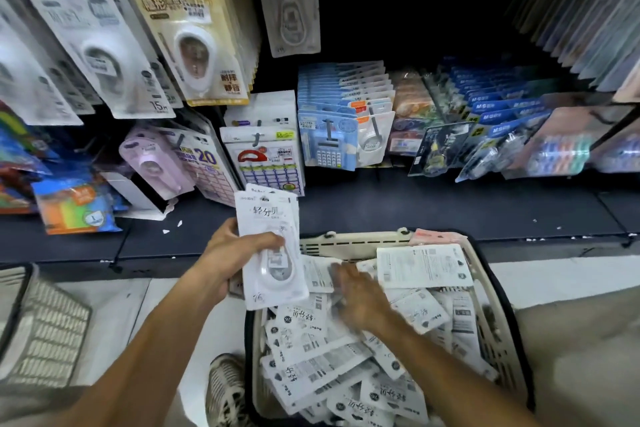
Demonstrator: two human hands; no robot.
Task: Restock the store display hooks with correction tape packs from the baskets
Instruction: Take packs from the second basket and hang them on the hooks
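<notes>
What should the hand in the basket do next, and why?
Probably pinch one more pack and lift it out. The right hand lies on the loose packs in the basket, blurred, so its grip is unclear. The left hand holds a small stack of packs, so it seems to be gathering.

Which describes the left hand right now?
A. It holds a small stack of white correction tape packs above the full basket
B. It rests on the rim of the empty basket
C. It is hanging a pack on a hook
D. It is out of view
A: the left hand grips a stack of white correction tape packs just above the full basket, while the right hand reaches down among the loose packs.
</notes>
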